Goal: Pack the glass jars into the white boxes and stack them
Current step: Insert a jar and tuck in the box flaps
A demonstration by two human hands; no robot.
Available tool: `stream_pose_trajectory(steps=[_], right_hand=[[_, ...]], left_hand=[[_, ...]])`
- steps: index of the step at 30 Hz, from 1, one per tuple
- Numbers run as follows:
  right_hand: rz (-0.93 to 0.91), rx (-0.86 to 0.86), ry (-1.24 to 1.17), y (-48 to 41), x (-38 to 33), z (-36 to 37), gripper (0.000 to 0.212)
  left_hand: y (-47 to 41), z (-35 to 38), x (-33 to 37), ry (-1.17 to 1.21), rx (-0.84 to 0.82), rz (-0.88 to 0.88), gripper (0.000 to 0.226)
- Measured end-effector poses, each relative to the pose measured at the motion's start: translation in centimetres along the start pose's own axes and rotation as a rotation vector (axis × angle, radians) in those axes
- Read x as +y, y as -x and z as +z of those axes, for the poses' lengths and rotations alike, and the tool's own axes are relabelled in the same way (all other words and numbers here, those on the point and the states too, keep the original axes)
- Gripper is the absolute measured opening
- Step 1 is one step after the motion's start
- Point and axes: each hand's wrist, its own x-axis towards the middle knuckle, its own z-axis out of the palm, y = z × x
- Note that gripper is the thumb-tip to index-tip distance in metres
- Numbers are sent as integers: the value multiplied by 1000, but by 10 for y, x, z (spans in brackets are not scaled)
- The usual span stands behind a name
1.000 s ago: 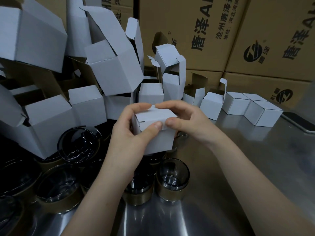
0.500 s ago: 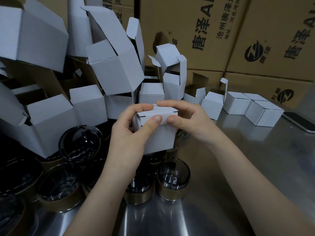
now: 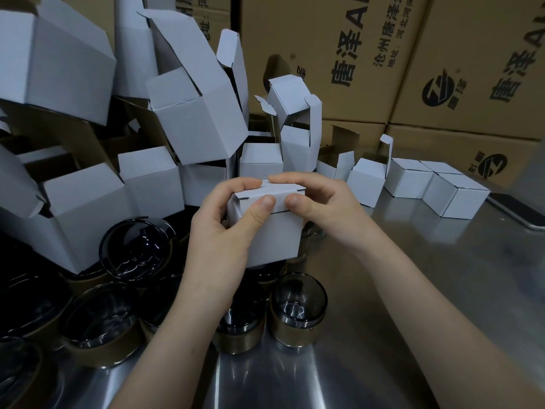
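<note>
At centre, head view: white box (image 3: 277,237), held up and gripped from left and right, lid folded down flat on top.
Left hand (image 3: 218,231): fingers curled round the box's left side and far top edge, thumb pressed on the lid's near edge.
Right hand (image 3: 324,202): pinching the box's top right, fingers over the far edge, thumb on the near edge just beside the left thumb.
Glass jars (image 3: 298,308): clustered near and left on the steel table (image 3: 413,290), below the held box; most upright with gold-coloured bands at the bottom, one lying on its side.
Open boxes (image 3: 188,113): heaped far left, flaps up.
Closed boxes (image 3: 436,184): grouped far right, touching one another.
Brown cartons (image 3: 324,54): stacked along the far side, printed in black.
Dark flat device (image 3: 519,212): at the table's right edge.
</note>
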Motion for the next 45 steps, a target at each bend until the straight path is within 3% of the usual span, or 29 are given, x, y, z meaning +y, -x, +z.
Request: stream_pose_trajectory(steps=[21,35,45], right_hand=[[31,-47,-4,0,-4,-2,26],[188,-70,-30,1,-8,1,28],[194,-101,-29,-1,-8,0,21]], left_hand=[[-1,1,1,-51,-21,-24,18],[0,2,2,-91,-14,-42,19],[1,3,4,-110,-20,-56,21]])
